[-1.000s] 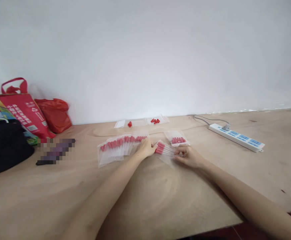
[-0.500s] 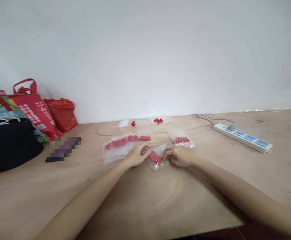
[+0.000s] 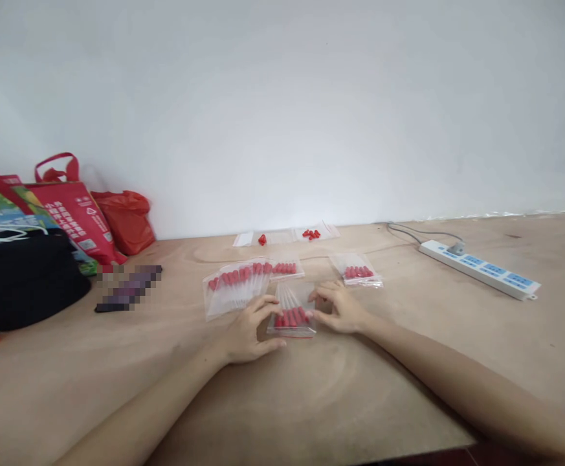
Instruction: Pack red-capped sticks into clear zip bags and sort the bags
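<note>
In front of me a clear zip bag (image 3: pixel 292 331) lies flat on the wooden table, its red heart-shaped pieces (image 3: pixel 292 317) lined up in a row near the zip edge. My left hand (image 3: pixel 250 331) rests at its left side, thumb and fingers spread apart at the edge. On the right side, my right hand (image 3: pixel 338 307) has curved fingers and a separate thumb touching or very close to the bag. Just beyond, a fan of overlapping clear bags (image 3: pixel 228 298) holds similar red pieces. Another stack of filled bags (image 3: pixel 357 272) lies beyond my right hand.
Near the wall lie bags with loose red pieces (image 3: pixel 311 234). A power strip (image 3: pixel 479 268) with a plug and grey cable is at right. To the left are a pixelated dark object (image 3: pixel 131 288), a black cloth item (image 3: pixel 24 278) and red bags (image 3: pixel 121 220).
The bag between my hands has turned from tilted to square and come nearer to me. My left hand has moved toward me and its fingers have spread; the right hand has shifted slightly left.
</note>
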{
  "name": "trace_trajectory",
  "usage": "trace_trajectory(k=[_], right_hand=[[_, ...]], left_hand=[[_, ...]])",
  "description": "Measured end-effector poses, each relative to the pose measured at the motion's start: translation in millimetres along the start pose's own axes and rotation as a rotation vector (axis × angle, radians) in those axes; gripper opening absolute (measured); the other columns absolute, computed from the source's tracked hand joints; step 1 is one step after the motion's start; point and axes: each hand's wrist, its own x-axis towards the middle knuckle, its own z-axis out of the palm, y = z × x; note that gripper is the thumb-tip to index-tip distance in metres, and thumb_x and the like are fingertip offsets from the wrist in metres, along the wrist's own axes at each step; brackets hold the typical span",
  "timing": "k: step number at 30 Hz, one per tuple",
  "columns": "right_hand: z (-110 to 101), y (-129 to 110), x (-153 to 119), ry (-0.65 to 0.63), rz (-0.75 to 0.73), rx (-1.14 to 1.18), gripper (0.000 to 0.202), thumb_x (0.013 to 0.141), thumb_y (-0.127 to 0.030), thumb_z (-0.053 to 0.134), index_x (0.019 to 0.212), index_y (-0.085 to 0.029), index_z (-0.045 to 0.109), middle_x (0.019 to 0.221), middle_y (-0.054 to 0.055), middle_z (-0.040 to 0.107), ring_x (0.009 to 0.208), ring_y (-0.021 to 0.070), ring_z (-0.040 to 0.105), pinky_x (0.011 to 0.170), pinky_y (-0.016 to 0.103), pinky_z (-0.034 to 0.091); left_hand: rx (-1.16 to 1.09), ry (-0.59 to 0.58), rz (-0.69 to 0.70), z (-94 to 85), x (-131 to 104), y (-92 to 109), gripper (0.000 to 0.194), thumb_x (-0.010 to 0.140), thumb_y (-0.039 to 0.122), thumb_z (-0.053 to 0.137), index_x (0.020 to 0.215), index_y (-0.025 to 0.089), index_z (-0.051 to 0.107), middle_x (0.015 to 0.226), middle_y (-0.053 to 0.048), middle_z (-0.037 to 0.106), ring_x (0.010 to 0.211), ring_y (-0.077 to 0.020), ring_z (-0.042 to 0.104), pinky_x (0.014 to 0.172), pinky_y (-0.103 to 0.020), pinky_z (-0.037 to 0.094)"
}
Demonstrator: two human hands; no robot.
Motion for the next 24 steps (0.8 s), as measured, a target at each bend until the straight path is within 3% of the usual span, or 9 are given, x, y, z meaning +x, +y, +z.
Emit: trace_trajectory(k=[3, 7, 11, 21, 24], right_hand=[[-1, -14, -13, -0.048, 0.0, 0.006, 0.035, 0.064, -0.048, 0.062, 0.082, -0.019, 0.053, 0.07, -0.001, 0.057, 0.07, 0.0137, 0.051, 0.069, 0.028, 0.031], [2, -19, -17, -0.081, -0.057, -0.046, 0.015, 0.069, -0.029, 0.058, 0.078, -0.019, 0.052, 0.071, -0.002, 0.057, 0.07, 0.0124, 0.05, 0.068, 0.027, 0.027], [4, -8, -13, -0.06, -0.144, -0.125, 0.003, 0.074, -0.018, 0.05, 0.073, -0.019, 0.052, 0.07, -0.001, 0.057, 0.07, 0.0121, 0.048, 0.07, 0.028, 0.025], [3, 7, -17, 0.169, -0.271, -0.224, 0.016, 0.081, -0.011, 0.033, 0.077, -0.017, 0.047, 0.071, 0.003, 0.053, 0.069, 0.0141, 0.045, 0.073, 0.031, 0.028], [-2, 6, -19, 0.175, -0.27, -0.178, 0.009, 0.082, -0.019, 0.039, 0.084, -0.017, 0.047, 0.08, 0.005, 0.056, 0.075, 0.015, 0.047, 0.074, 0.032, 0.03]], left_hand=[[-0.001, -0.067, 0.121, -1.0, -3, 1, 0.032, 0.071, 0.034, 0.06, 0.098, 0.018, 0.052, 0.107, -0.008, 0.052, 0.098, -0.0178, 0.051, 0.084, -0.03, 0.043], [0.059, -0.001, 0.174, 7.3, 3, -7, 0.012, 0.08, 0.024, 0.048, 0.088, 0.017, 0.054, 0.089, -0.006, 0.06, 0.085, -0.0153, 0.056, 0.076, -0.028, 0.046], [0.113, 0.028, 0.253, 11.5, 6, -14, 0.014, 0.08, 0.024, 0.048, 0.089, 0.016, 0.056, 0.089, -0.008, 0.061, 0.083, -0.0159, 0.057, 0.074, -0.028, 0.047], [0.099, 0.086, 0.212, 13.4, 4, -15, 0.014, 0.079, 0.021, 0.048, 0.091, 0.017, 0.056, 0.087, -0.006, 0.062, 0.079, -0.0138, 0.059, 0.07, -0.024, 0.049], [0.088, 0.07, 0.213, 14.3, 4, -15, 0.013, 0.079, 0.02, 0.047, 0.088, 0.017, 0.056, 0.085, -0.006, 0.063, 0.077, -0.0133, 0.06, 0.069, -0.024, 0.049]])
